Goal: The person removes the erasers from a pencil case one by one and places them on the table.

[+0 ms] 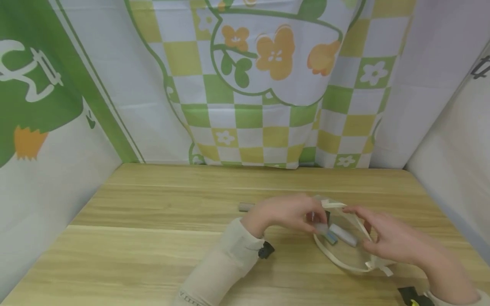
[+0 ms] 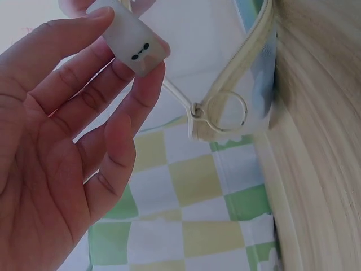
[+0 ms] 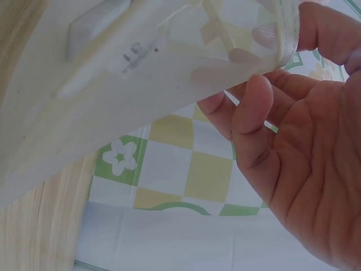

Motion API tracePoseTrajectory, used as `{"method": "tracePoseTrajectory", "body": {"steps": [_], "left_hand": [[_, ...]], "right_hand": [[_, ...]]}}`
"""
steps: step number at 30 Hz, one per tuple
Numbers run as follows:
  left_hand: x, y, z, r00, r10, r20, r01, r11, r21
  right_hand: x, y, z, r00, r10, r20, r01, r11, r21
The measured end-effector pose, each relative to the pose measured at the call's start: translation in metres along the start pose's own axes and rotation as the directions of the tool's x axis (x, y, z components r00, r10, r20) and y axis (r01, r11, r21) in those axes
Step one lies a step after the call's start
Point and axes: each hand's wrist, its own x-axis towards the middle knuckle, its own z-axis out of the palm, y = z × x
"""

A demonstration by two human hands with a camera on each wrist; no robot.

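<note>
My left hand pinches a small whitish block with a tiny printed face between thumb and fingers, over the mouth of a see-through zip pouch. The pouch lies on its side or flat at the table's right, its pale zipper edge spread wide. My right hand grips the pouch's right edge, thumb on one side and fingers on the other. Within the pouch's outline show a white rounded stick and a small bluish piece. A ring zipper pull hangs at the pouch's corner.
A small grey block lies on the wooden table, left of the pouch and partly behind my left wrist. A checked, flowered cloth hangs along the table's back edge. Pale cloth walls stand at both sides.
</note>
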Motion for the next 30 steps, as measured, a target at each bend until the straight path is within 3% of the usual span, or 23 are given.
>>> {"method": "tracePoseTrajectory", "body": {"steps": [16, 30], "left_hand": [[-0.024, -0.006, -0.006, 0.995, -0.094, -0.013, 0.094, 0.995, -0.035], [-0.042, -0.019, -0.005, 0.995, -0.081, -0.061, 0.077, 0.995, -0.061]], "right_hand": [[0.001, -0.002, -0.003, 1.0, 0.002, -0.011, -0.002, 1.0, -0.026], [0.0, -0.001, -0.001, 1.0, 0.016, 0.003, -0.016, 1.0, -0.013]]}}
